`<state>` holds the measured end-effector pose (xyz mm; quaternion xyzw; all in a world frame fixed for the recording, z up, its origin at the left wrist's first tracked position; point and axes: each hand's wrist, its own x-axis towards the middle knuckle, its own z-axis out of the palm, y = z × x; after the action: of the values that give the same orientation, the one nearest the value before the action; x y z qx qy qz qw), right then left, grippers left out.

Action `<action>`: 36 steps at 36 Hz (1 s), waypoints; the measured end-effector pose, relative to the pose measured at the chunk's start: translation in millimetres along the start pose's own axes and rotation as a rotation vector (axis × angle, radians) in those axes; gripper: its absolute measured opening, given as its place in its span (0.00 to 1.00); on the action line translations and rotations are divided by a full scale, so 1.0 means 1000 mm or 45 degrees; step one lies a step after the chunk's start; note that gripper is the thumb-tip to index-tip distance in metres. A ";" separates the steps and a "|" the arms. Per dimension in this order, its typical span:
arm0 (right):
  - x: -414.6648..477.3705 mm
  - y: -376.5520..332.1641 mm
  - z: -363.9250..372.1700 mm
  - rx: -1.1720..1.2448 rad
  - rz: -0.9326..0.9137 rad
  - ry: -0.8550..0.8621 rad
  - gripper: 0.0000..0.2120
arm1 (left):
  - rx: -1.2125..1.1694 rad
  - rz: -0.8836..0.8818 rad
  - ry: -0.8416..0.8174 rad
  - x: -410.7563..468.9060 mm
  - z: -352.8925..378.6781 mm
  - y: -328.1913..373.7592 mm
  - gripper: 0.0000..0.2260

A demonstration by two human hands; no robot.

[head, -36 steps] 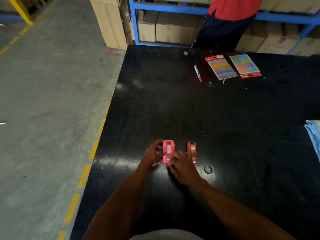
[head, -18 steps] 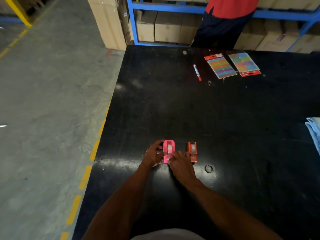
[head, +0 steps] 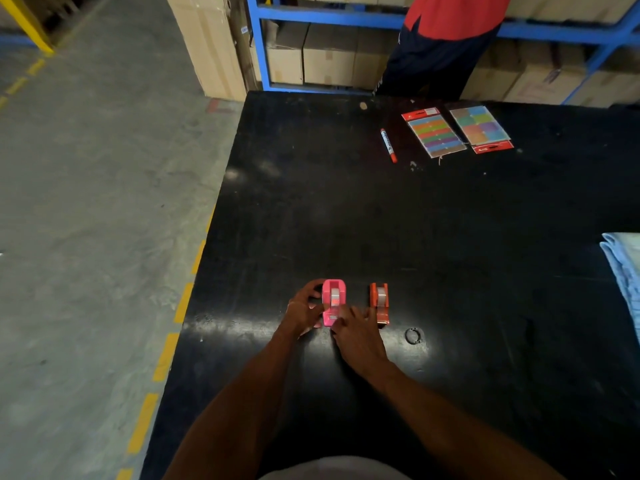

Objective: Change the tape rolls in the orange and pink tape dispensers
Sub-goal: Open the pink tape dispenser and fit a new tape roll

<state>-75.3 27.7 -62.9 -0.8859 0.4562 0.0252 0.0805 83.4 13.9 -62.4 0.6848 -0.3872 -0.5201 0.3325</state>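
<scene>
A pink tape dispenser (head: 333, 298) stands on the black table (head: 381, 220) near its front left part, with a pale tape roll showing in its slot. My left hand (head: 302, 309) grips its left side. My right hand (head: 356, 336) rests at its near end, fingertips touching the cutter end. An orange tape dispenser (head: 379, 302), also holding a pale roll, stands untouched just to the right. A small dark ring (head: 413, 336), perhaps an empty tape core, lies on the table right of my right hand.
At the far side lie a red marker (head: 388, 145) and two packs of coloured sticky tabs (head: 435, 133) (head: 482, 128). A person in red and dark clothes (head: 440, 43) stands behind the table. A blue cloth (head: 623, 271) lies at the right edge. The table's left edge drops to a concrete floor.
Both hands stay at the pink dispenser; my right fingers have shifted slightly along its near end. The dispensers have not moved.
</scene>
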 end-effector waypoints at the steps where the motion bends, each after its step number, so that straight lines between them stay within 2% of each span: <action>1: -0.001 0.000 0.000 0.006 -0.005 0.001 0.13 | 0.009 0.010 -0.002 0.000 0.000 -0.001 0.23; 12: -0.013 0.001 -0.006 0.041 -0.036 -0.010 0.15 | -0.022 0.008 -0.060 0.001 0.002 -0.004 0.25; 17: -0.014 0.001 -0.007 0.058 -0.039 0.002 0.16 | -0.013 -0.026 -0.043 -0.002 0.004 -0.007 0.30; 22: -0.021 0.008 -0.009 0.100 -0.078 0.047 0.12 | 0.028 -0.060 -0.003 -0.006 0.006 -0.009 0.35; 24: -0.026 0.016 -0.010 0.138 -0.067 0.077 0.11 | 0.120 -0.034 0.075 -0.006 0.008 -0.011 0.32; 29: -0.054 0.036 -0.015 0.190 -0.017 0.108 0.09 | 0.340 0.188 0.415 -0.035 0.017 -0.007 0.11; 33: -0.082 0.064 -0.017 0.184 0.070 0.190 0.05 | 0.464 0.392 0.505 -0.062 0.036 -0.003 0.05; 36: -0.095 0.089 -0.017 0.095 0.206 0.211 0.03 | 0.507 0.473 0.438 -0.079 0.057 -0.001 0.04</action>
<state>-204.0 50.6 -45.5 -0.8415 0.5321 -0.0586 0.0731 15.1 80.5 -40.5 0.7320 -0.5377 -0.2413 0.3419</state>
